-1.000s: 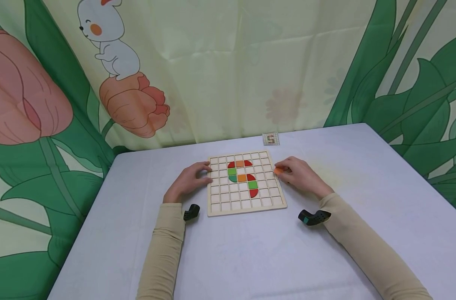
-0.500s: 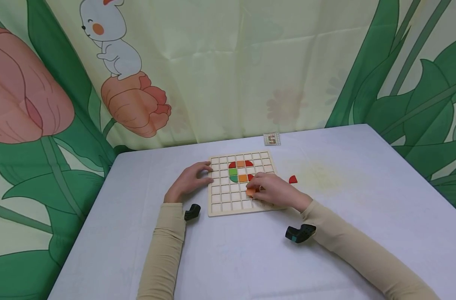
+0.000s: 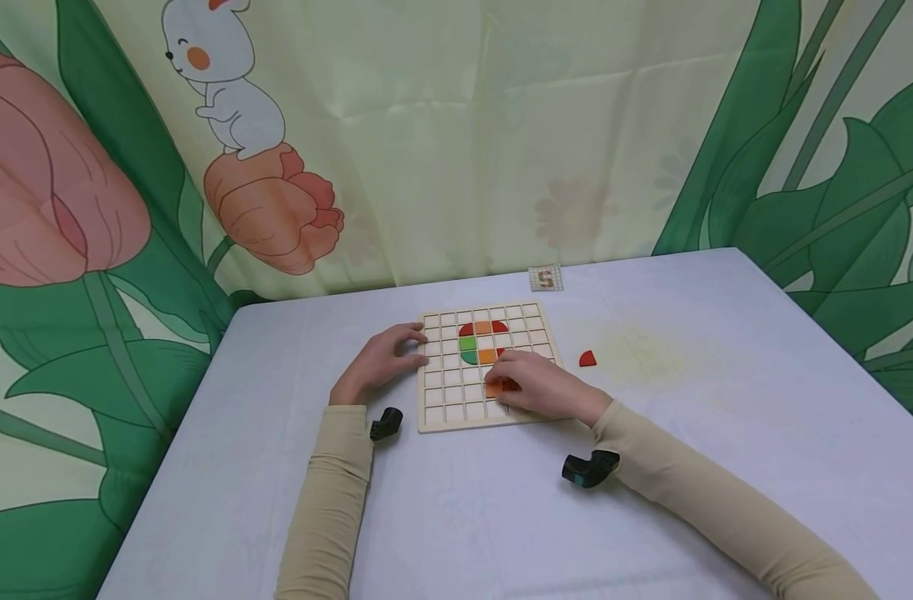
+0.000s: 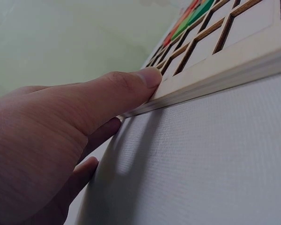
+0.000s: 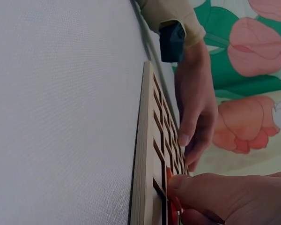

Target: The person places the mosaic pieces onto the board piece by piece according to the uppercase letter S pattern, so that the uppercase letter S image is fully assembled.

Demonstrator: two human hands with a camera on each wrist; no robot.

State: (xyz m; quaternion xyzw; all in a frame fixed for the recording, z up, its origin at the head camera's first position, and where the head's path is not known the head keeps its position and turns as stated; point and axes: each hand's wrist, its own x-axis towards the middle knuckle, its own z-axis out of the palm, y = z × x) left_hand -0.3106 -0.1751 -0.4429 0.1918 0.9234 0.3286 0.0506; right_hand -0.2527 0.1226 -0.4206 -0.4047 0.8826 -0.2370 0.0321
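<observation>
A wooden grid board (image 3: 441, 406) lies on the table, with red, orange and green tiles set in its cells. My right hand (image 3: 539, 383) is over its lower middle, thumb and fingers pinching an orange square tile (image 3: 493, 389) down at a cell. Part of that tile and the tiles beside it are hidden under the fingers. My left hand (image 3: 373, 362) is at the board's left edge with fingers loosely bent. In the left wrist view the thumb (image 4: 147, 78) touches the board's rim. A red quarter-round tile (image 3: 587, 358) lies on the cloth right of the board.
Behind the board lies a small pattern card (image 3: 545, 277) with a gridded picture. A white cloth (image 3: 456, 500) covers the table. A printed curtain (image 3: 426, 167) with tulips and a rabbit hangs along the back edge.
My right hand has moved left from beside the board to its lower middle, carrying the orange tile. The red tile on the cloth has come into view. My left hand has stayed put.
</observation>
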